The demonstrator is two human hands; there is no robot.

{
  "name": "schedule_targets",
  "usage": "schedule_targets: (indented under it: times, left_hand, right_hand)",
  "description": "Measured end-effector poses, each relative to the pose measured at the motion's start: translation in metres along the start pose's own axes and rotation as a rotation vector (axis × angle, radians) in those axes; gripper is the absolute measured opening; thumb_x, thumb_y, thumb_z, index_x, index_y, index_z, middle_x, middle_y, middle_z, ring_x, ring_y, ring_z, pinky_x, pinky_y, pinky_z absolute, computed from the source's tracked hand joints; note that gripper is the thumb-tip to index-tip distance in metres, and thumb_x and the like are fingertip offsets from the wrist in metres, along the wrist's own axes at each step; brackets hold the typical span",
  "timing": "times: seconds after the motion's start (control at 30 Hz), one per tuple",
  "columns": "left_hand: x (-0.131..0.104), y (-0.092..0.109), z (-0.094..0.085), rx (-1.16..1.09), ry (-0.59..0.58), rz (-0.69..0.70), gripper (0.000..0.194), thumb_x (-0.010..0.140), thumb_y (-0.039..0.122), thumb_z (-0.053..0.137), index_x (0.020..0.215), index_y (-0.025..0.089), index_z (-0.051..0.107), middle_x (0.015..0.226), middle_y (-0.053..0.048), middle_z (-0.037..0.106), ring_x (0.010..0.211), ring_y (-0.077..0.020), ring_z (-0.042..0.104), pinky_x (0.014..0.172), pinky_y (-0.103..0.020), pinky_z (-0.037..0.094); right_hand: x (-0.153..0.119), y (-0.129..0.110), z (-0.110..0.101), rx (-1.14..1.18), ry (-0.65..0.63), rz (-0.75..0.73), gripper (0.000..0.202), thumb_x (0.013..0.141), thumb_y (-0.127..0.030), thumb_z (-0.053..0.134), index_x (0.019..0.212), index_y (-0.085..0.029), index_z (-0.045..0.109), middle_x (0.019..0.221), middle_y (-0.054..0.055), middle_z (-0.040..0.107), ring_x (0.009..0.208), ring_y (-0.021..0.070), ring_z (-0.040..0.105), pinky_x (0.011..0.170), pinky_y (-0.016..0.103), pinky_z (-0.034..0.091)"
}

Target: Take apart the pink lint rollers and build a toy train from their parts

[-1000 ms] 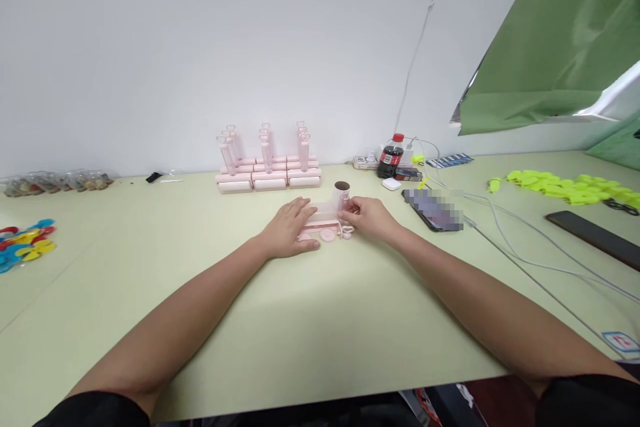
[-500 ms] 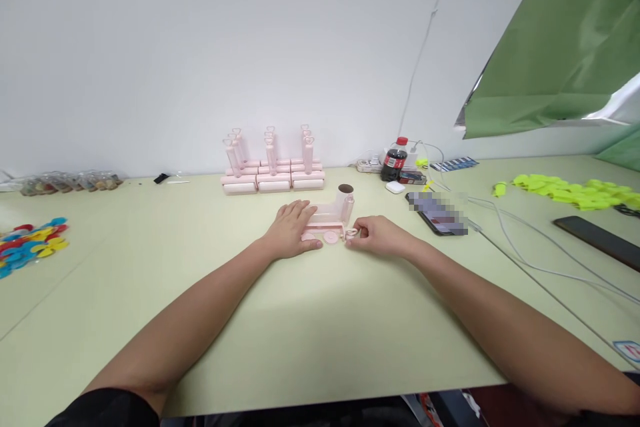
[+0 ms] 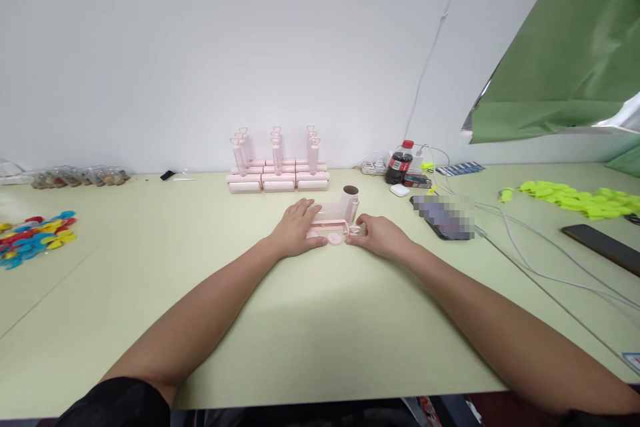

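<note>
My left hand lies with its fingers spread over the left part of a pale pink and clear assembly, its thumb beside a small pink disc. My right hand is closed around a small pink heart-topped piece at the right end of the assembly. A pink roll with a dark hollow core stands upright just behind. Part of the assembly is hidden under my left fingers.
Several pink assemblies stand in rows near the wall. A cola bottle, a phone and cables are to the right, with yellow-green pieces farther off. Colourful plastic pieces lie at the left.
The whole view has shifted slightly, so things appear a little farther right. Both hands remain at the assembly, and the heart-topped piece sits slightly lower against its right end.
</note>
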State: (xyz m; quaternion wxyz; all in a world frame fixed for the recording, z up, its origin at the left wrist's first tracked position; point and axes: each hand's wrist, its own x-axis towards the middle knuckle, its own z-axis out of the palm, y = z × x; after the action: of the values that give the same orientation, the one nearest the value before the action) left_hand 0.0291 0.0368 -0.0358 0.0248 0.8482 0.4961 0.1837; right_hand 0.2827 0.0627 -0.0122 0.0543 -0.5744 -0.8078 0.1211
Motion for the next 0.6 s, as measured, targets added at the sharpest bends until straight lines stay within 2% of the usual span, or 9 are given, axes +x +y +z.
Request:
schedule_targets:
  times: [0.2, 0.37, 0.6]
  left_hand:
    - [0.006, 0.013, -0.004, 0.049, 0.022, -0.007, 0.096, 0.072, 0.076, 0.056, 0.146, 0.02, 0.033, 0.154, -0.016, 0.029, 0.143, -0.0374, 0.02, 0.115, -0.055, 0.021]
    - [0.006, 0.027, -0.006, 0.123, 0.031, -0.026, 0.09, 0.073, 0.071, 0.058, 0.145, 0.023, 0.035, 0.155, -0.015, 0.027, 0.144, -0.0384, 0.017, 0.115, -0.061, 0.013]
    - [0.004, 0.015, -0.008, 0.164, -0.015, 0.001, 0.08, 0.079, 0.069, 0.053, 0.144, 0.024, 0.038, 0.156, -0.014, 0.026, 0.145, -0.0372, 0.014, 0.115, -0.061, 0.009]
  right_hand:
    - [0.0, -0.003, 0.002, -0.034, 0.007, -0.025, 0.059, 0.078, -0.065, 0.058, 0.112, -0.018, 0.059, 0.096, 0.012, 0.072, 0.084, 0.0279, 0.065, 0.056, 0.029, 0.035]
    - [-0.002, -0.002, 0.002, -0.01, 0.004, -0.045, 0.055, 0.077, -0.063, 0.061, 0.109, -0.018, 0.061, 0.095, 0.011, 0.072, 0.081, 0.0265, 0.065, 0.056, 0.028, 0.035]
    - [-0.004, 0.002, 0.0, 0.059, -0.014, -0.065, 0.046, 0.078, -0.059, 0.062, 0.102, -0.02, 0.062, 0.09, 0.008, 0.072, 0.076, 0.0227, 0.065, 0.056, 0.027, 0.036]
